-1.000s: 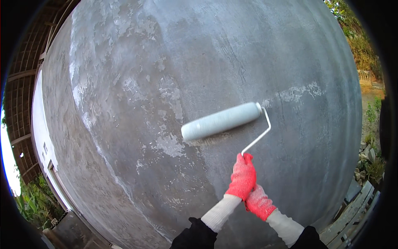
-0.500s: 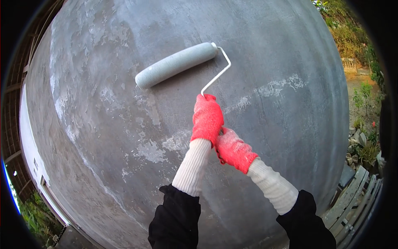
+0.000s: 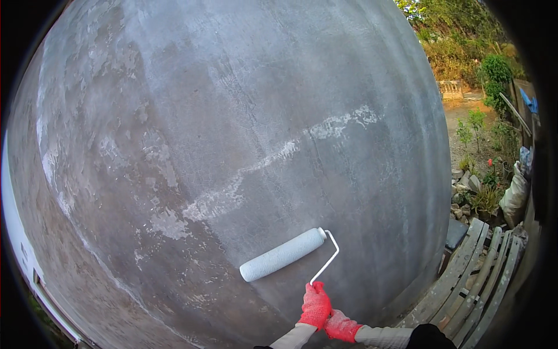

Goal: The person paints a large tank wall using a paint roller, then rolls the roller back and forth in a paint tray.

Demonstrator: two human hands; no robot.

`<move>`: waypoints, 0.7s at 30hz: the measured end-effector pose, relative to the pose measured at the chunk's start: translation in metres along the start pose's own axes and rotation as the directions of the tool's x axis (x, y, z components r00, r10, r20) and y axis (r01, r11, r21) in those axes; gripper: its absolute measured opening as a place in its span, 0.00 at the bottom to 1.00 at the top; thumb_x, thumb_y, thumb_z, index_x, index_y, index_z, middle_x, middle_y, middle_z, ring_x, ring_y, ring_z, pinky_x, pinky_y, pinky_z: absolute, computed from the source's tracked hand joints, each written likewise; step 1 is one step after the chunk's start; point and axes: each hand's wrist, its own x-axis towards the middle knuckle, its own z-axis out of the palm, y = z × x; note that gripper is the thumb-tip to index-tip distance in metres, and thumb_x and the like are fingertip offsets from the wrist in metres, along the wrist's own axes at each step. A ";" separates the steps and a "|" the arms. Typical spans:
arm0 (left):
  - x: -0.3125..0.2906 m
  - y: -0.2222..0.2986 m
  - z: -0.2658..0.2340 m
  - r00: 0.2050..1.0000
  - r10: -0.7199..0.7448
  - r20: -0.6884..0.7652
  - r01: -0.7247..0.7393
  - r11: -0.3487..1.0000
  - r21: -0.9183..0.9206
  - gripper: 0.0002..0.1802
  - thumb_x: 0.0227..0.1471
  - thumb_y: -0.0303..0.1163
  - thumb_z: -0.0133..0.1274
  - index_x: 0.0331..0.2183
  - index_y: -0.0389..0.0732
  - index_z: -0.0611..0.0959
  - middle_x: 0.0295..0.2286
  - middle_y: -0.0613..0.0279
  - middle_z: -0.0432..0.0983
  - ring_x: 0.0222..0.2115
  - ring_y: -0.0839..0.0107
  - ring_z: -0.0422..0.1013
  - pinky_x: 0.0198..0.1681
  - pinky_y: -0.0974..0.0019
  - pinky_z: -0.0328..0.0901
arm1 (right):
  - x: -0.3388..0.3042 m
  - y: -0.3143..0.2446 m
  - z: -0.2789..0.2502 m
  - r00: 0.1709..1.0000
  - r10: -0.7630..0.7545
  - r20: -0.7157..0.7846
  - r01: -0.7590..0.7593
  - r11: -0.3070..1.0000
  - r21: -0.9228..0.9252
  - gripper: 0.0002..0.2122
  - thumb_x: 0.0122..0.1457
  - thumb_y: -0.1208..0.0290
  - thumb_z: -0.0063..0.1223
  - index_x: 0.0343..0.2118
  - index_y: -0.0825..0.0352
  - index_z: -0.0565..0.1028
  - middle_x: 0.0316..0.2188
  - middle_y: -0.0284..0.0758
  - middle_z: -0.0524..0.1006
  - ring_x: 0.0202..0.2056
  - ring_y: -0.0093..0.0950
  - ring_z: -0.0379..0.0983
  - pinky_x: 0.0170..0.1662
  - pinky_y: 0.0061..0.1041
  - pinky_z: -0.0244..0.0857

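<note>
A paint roller with a long pale, wet-looking sleeve rests against the grey wall in its lower part, tilted with its right end higher. Its bent white wire frame runs down into my left hand, which wears a red-coated glove and is closed around the handle. Just below and to the right, my right hand, gloved alike, is closed at the lower end of the handle and touches the left. The gloves hide the handle itself. Both wrists are in white knit cuffs.
The wall has a rough pale streak across its middle and flaked patches to the left. A slatted wooden bench stands at the lower right. Beyond it are stones, a white sack and plants.
Both hands have brought the roller down the wall, from its upper part to the lower part. The view has shifted too, showing more of the bench and garden at the right.
</note>
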 end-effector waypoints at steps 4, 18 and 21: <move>0.035 0.053 -0.031 0.971 0.179 -0.158 -0.193 0.978 -0.082 0.17 0.55 0.42 0.36 0.36 0.41 0.73 0.23 0.49 0.72 0.23 0.57 0.73 0.29 0.57 0.66 | 0.032 -0.058 -0.005 0.987 -0.161 -0.021 0.161 0.986 0.045 0.16 0.51 0.61 0.53 0.40 0.64 0.69 0.16 0.30 0.68 0.15 0.24 0.64 0.19 0.27 0.58; 0.057 0.094 -0.038 0.918 0.311 -0.245 -0.357 0.918 -0.171 0.17 0.56 0.42 0.36 0.37 0.41 0.73 0.27 0.48 0.72 0.26 0.56 0.72 0.31 0.56 0.65 | 0.080 -0.071 -0.022 0.909 -0.416 -0.015 0.402 0.888 -0.223 0.12 0.54 0.67 0.50 0.39 0.66 0.72 0.28 0.37 0.76 0.28 0.27 0.69 0.34 0.31 0.64; -0.005 0.010 0.035 0.997 0.078 -0.028 -0.080 0.993 -0.084 0.18 0.54 0.43 0.35 0.37 0.43 0.74 0.32 0.45 0.73 0.35 0.45 0.69 0.38 0.52 0.62 | 0.100 0.152 -0.037 0.891 -0.452 -0.039 0.438 0.880 -0.184 0.10 0.54 0.71 0.50 0.39 0.66 0.72 0.32 0.32 0.77 0.34 0.24 0.70 0.40 0.29 0.64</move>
